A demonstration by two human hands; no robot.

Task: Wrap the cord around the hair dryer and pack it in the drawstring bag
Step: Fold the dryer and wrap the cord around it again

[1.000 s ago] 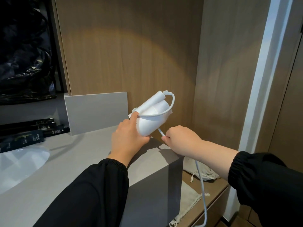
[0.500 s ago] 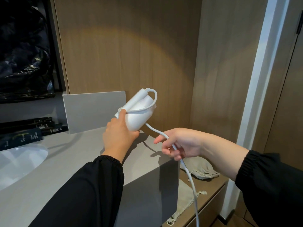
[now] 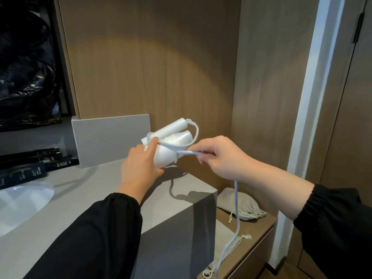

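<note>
A white folded hair dryer is held above the grey counter. My left hand grips its body from the left, the index finger pressing the cord against the folded handle. The white cord loops off the handle's end and across the body. My right hand pinches the cord just right of the dryer, and the slack hangs down past the counter's corner. A beige drawstring bag lies on the lower wooden shelf to the right. A second flat cloth bag lies nearer on that shelf.
A white sink basin is set in the counter at the left. Black boxes and a grey upright panel stand at the back. Wooden walls enclose the back and right; a white door frame stands further right.
My right hand has risen and brought the cord up across the front of the dryer, laying another turn. The left hand and dryer shifted only slightly.
</note>
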